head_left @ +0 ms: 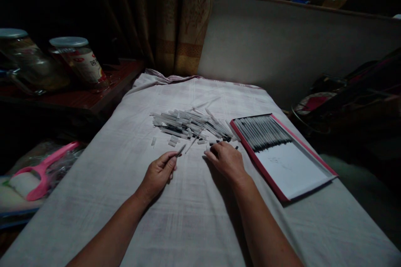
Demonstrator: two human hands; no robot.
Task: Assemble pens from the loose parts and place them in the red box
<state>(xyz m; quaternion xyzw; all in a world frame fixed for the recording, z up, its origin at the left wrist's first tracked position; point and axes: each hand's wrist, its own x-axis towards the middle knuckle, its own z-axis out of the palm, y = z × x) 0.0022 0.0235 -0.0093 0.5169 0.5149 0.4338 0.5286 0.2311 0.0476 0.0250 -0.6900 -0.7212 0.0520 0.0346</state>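
Observation:
My left hand (pixel 159 172) is closed in a pinch on a thin pen part (pixel 181 150) that pokes out toward the pile. A loose heap of clear and black pen barrels (pixel 191 125) lies on the white cloth (pixel 125 154) just beyond both hands. My right hand (pixel 226 159) rests palm down at the near edge of that heap, fingers curled over small black pieces; what it grips is hidden. A red-edged shallow box (pixel 313 177) to the right holds a neat row of assembled pens (pixel 265 132).
Two lidded glass jars (pixel 78 61) stand on a dark wooden shelf (pixel 94 100) at the left. A pink plastic tool (pixel 44 171) lies on a bag at the lower left. A curtain (pixel 181 21) hangs behind, and dark bags (pixel 354 96) sit at the right.

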